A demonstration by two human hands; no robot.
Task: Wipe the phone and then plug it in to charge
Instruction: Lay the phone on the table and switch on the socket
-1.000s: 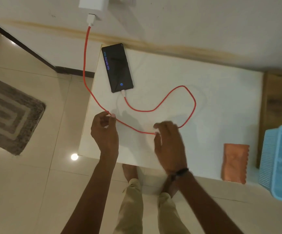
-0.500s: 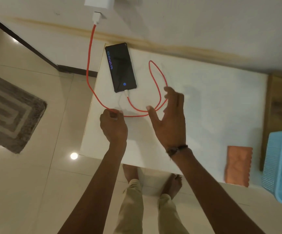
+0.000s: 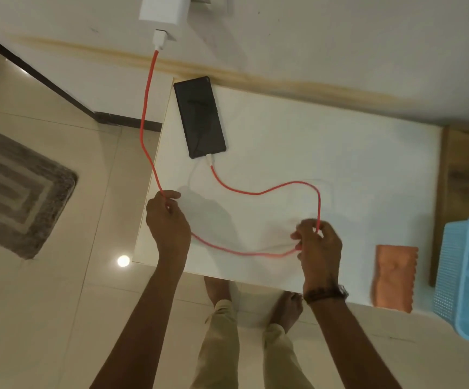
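Right grip (image 3: pixel 319 245) back, pinching cable (image 3: pixel 258 192); phone (image 3: pixel 199 116) beyond, left.

The view contained one phone (image 3: pixel 199 116) at 11 o'clock, one red cable (image 3: pixel 255 192), one white charger (image 3: pixel 163 8) at 12 o'clock, one orange cloth (image 3: pixel 394 276) at 4 o'clock, one blue basket (image 3: pixel 452 265) at 3 o'clock, one grey mat (image 3: pixel 17 186) at 9 o'clock, one white table (image 3: pixel 340 153), two hands (left hand (image 3: pixel 168 223), right hand (image 3: pixel 319 245)) and two bare feet (image 3: pixel 288 307) at 6 o'clock
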